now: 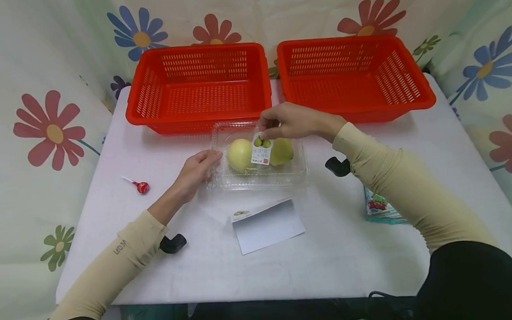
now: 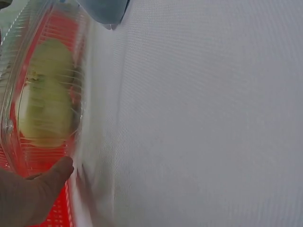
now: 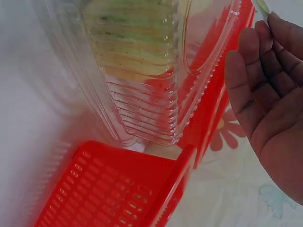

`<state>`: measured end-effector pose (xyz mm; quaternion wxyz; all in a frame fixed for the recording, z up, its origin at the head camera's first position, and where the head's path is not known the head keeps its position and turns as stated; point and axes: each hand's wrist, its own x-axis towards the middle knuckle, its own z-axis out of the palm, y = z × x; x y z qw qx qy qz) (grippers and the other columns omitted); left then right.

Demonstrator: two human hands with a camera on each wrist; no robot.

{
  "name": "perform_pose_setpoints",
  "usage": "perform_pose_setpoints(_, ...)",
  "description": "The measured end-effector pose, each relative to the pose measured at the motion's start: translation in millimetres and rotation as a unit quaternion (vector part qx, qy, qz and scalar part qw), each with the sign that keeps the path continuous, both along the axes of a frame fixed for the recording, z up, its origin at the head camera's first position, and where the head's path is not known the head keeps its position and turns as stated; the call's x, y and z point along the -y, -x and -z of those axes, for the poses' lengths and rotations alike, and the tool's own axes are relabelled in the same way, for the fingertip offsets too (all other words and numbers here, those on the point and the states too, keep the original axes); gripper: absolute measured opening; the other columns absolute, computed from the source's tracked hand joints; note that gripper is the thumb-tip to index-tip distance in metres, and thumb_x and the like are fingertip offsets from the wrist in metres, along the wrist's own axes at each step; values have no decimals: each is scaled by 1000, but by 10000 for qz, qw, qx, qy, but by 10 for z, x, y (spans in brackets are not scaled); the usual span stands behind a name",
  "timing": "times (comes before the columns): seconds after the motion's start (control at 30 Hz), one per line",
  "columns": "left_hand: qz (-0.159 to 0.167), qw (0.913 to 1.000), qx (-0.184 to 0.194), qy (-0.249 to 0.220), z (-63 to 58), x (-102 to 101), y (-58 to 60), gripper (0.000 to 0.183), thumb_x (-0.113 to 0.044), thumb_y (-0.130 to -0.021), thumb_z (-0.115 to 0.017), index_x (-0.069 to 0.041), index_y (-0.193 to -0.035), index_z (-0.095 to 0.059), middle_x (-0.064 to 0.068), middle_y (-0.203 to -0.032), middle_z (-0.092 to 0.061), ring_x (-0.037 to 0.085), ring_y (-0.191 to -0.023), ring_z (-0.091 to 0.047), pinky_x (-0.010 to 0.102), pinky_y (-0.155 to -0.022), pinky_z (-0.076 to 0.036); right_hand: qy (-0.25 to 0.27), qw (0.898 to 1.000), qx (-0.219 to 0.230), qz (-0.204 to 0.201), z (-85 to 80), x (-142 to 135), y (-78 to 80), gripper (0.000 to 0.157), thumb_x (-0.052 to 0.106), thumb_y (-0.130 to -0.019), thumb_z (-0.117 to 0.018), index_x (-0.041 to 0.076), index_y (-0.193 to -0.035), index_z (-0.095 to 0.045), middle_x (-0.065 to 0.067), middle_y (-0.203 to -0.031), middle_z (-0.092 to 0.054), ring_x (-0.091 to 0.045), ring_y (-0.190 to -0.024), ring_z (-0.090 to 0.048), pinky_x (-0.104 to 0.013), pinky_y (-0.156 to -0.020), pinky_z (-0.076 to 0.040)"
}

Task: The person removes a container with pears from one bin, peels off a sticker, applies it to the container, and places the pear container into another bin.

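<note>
A clear plastic clamshell box (image 1: 283, 176) with two yellow-green fruits (image 1: 240, 155) inside lies in front of the red baskets. My left hand (image 1: 193, 172) grips its left end, the thumb (image 2: 60, 171) at the rim in the left wrist view. Over the lid, my right hand (image 1: 290, 121) pinches the top edge of a white label (image 1: 261, 152) printed with green fruit and writing. In the right wrist view only a sliver of the label (image 3: 262, 7) shows between thumb and fingers. Nearer me lies a pale card (image 1: 266, 228) with a fruit picture at its corner.
Two red plastic baskets, a left one (image 1: 148, 118) and a right one (image 1: 411, 104), stand along the back of the white-covered table (image 1: 332, 263). A red-wrapped lollipop (image 1: 142, 187) lies at left. Partly under my right sleeve is a blue packet (image 1: 380, 208).
</note>
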<state>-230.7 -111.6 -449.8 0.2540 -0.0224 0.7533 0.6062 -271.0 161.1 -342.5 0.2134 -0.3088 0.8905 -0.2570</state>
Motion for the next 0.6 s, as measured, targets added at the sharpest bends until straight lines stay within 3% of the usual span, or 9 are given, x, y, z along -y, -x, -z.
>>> perform_pose_setpoints(0.2, -114, 9999, -94, 81, 21, -37, -13, 60, -44, -95, -55, -9, -143, -45, 10, -139, -49, 23, -118, -45, 34, -89, -45, -40, 9997, 179, -184, 82, 54, 131, 10, 18, -92, -65, 9, -97, -64, -5, -87, -63, -20, -83, -55, -30, -75, -47)
perform_pose_setpoints(0.37, -189, 9997, -115, 54, 36, -45, -15, 61, -45, -94, -55, -9, -142, -46, 9, -137, -50, 21, -117, -45, 31, -85, -45, -99, 9992, 268, -270, 127, 95, 189, 11, 18, -92, -65, 8, -97, -64, -5, -87, -61, -20, -83, -53, -30, -74, -45)
perform_pose_setpoints(0.6, -279, 9994, -213, -10, 52, -43, -27, 56, -43, -95, -56, -8, -138, -50, 7, -124, -51, 18, -102, -44, 26, -72, -44, -231, 9991, 315, -163, 208, 130, 235, 11, 18, -92, -66, 9, -97, -63, -6, -87, -59, -20, -85, -53, -29, -74, -45)
